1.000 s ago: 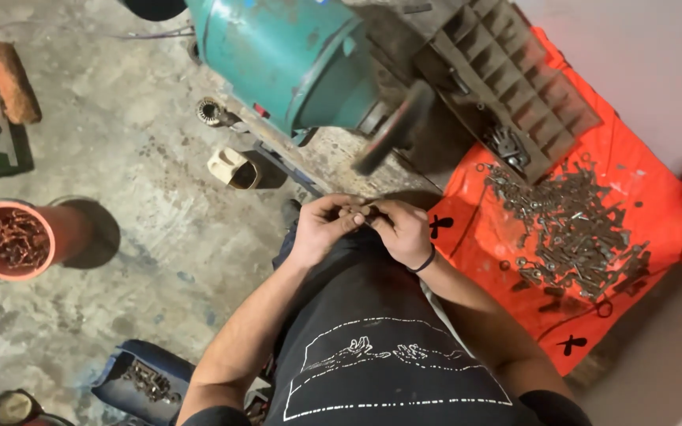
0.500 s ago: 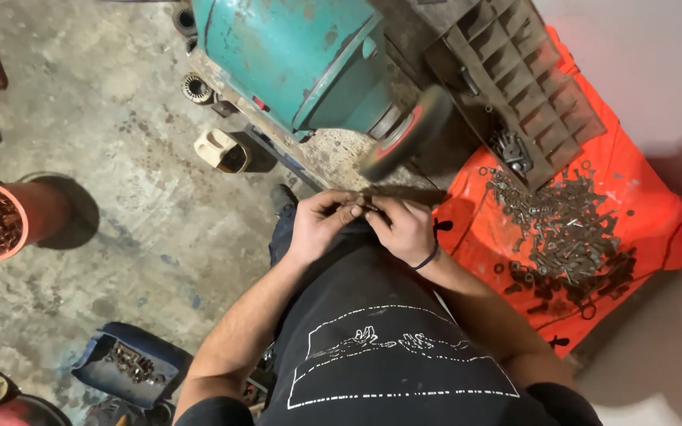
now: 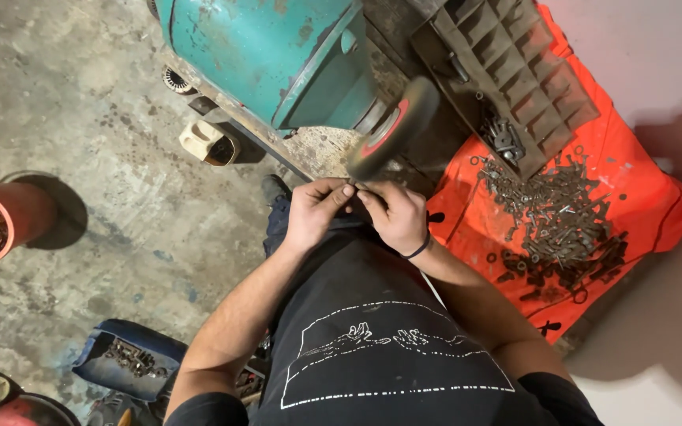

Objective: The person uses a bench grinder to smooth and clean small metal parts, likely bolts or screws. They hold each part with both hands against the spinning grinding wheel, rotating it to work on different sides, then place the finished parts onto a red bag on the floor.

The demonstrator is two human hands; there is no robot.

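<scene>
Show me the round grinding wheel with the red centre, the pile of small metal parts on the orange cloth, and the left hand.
round grinding wheel (image 3: 395,128), head view, dark rim.
pile of small metal parts (image 3: 556,213), head view, pile's middle.
left hand (image 3: 315,211), head view, back of hand.

You're clearly in a workshop: stained concrete floor (image 3: 120,229), big teal bench grinder (image 3: 278,55) with its wheel (image 3: 392,126), and a pile of small metal parts (image 3: 554,217) on an orange sheet (image 3: 649,205).

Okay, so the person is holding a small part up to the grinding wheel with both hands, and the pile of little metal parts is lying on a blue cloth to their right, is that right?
Not quite: in the head view the pile of small dark metal parts lies on an orange cloth, not blue. Both the left hand and right hand are at the round grinding wheel.
</scene>
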